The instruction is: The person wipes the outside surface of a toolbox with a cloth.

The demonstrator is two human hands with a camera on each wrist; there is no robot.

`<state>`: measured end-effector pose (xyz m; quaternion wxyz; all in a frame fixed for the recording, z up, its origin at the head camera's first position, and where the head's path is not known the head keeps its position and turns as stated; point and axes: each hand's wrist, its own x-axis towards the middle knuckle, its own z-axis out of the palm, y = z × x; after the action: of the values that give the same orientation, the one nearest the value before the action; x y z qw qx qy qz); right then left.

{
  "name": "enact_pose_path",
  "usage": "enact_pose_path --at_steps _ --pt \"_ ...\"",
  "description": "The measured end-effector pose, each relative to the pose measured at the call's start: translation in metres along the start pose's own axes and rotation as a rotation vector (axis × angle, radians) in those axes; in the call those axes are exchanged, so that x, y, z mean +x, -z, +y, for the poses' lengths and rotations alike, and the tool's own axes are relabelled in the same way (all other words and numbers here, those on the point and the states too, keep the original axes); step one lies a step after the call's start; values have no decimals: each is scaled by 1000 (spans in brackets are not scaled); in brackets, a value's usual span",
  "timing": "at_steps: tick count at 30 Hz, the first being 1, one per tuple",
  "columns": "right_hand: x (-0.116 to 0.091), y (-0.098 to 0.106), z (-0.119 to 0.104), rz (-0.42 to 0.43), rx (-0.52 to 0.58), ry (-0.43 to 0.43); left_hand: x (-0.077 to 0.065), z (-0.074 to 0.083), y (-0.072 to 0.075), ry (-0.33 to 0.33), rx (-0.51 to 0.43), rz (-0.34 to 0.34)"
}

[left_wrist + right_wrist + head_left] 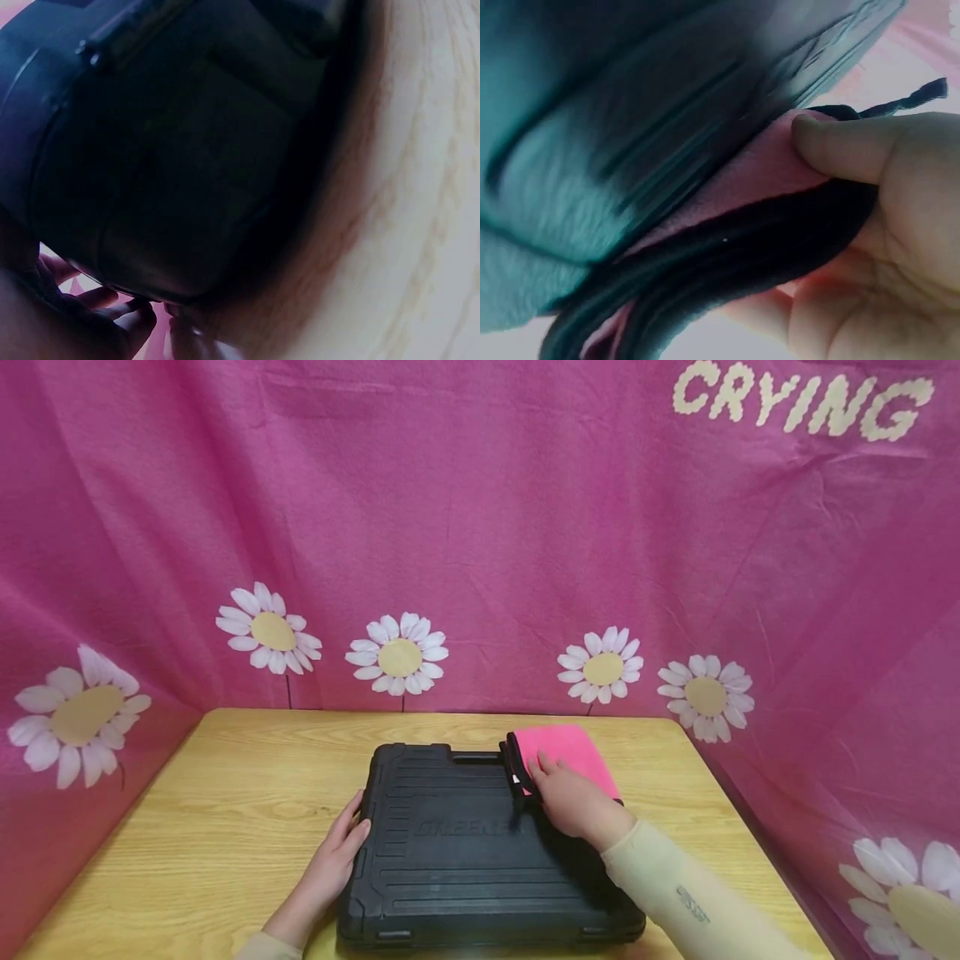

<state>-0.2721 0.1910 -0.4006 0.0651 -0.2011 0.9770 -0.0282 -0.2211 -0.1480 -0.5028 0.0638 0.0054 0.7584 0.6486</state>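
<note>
A black hard plastic case [450,860] with ribs and raised lettering lies flat on the wooden table. My left hand [337,852] rests against the case's left side, fingers fairly straight. In the left wrist view its fingers [124,319] touch the edge of the dark case [165,150]. My right hand [573,797] pinches a folded pink cloth [577,752] with black edging over the case's far right corner. From the right wrist, the thumb [847,146] presses on one face of the cloth [757,169], with fingers behind the black folds.
The light wooden table [187,835] reaches back to a magenta curtain [480,527] printed with daisies, which hangs behind and at both sides. The case's handle [477,757] faces the far edge. Two latches sit along the near side.
</note>
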Motion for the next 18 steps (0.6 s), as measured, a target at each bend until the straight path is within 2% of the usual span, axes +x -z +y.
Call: enact_pose_path --at_steps 9,18 --pt "-33 -3 -18 -3 13 -14 -1 0 -1 -13 20 -11" --pt "-64 -9 -33 -87 -30 -33 0 1 0 0 23 -9"
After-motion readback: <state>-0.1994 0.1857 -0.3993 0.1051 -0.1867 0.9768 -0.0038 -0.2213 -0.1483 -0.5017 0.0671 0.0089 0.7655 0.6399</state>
